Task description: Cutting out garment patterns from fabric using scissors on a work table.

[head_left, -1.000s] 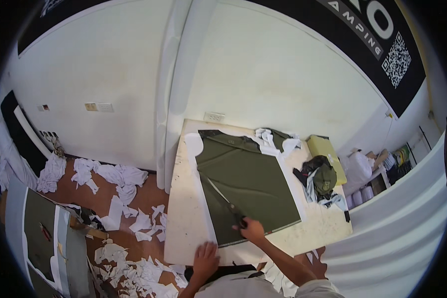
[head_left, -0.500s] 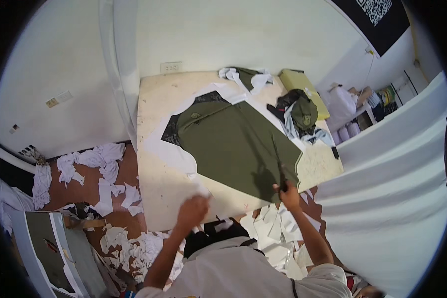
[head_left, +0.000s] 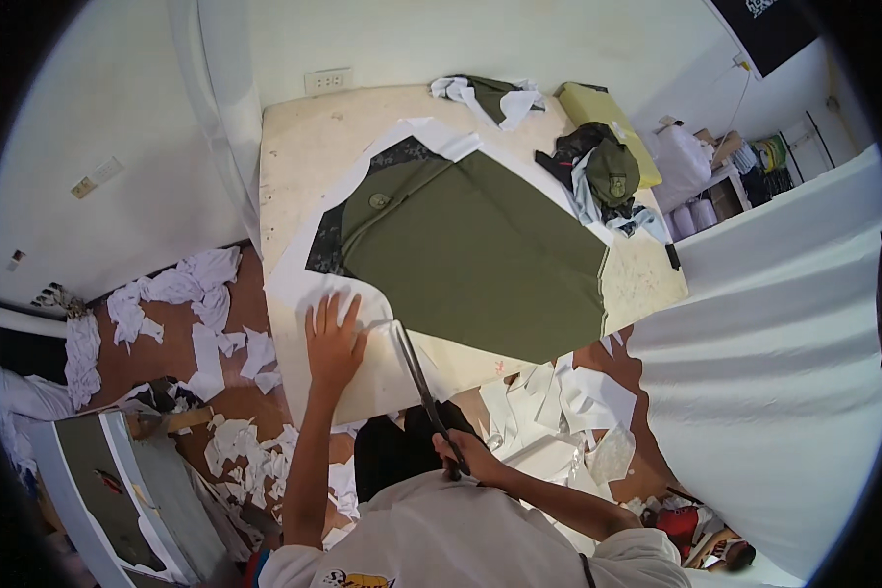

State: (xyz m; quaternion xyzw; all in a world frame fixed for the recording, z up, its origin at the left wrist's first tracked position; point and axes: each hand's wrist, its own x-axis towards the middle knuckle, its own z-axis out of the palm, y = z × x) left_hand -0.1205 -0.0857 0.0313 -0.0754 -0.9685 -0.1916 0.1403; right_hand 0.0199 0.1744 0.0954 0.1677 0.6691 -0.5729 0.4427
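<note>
At the centre of the frame, the green cloth [head_left: 480, 255] lies on the counter [head_left: 286, 157], up and right of the left hand [head_left: 333, 343], whose fingers spread flat over its white border [head_left: 289, 281]. Lower centre, the right hand [head_left: 470, 458] grips scissors [head_left: 421, 380] (tips near the cloth's lower-left edge).

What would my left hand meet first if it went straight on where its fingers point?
Probably the dark patterned edge of the green fabric, past the white border where your left hand seems to rest; depth is hard to judge.
</note>
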